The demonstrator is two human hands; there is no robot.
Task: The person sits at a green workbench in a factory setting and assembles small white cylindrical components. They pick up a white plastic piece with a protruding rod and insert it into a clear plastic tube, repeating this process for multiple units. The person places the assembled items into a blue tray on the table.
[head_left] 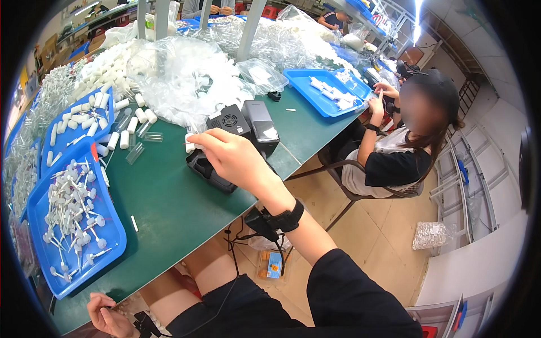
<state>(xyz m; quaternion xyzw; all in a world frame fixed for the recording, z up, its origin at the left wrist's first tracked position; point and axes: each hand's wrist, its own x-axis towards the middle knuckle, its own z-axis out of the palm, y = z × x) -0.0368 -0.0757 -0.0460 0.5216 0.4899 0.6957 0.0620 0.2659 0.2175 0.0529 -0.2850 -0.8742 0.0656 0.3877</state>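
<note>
My right hand (230, 159) reaches over the green table with thumb and fingers closed on a small white cylinder (190, 143). Below that hand sits an open black case (209, 173); its inside is partly hidden by my fingers. Down at the table's near edge is my left hand (107, 316), its fingers curled in, and whatever they may hold is hidden. Closest to it stands a blue tray (117, 232) heaped with white stemmed pieces (73, 211) that have round grey-white heads. Loose white cylinders (125, 139) and clear tubes (135, 152) lie left of my right hand.
Behind the case are a black vented device (229, 120) and a grey-black device (261, 123). Plastic bags (180, 79) pile up across the back, near metal posts (251, 29). At right a seated person (394, 146) works beside another blue tray (321, 107). Cables (239, 242) hang below the edge.
</note>
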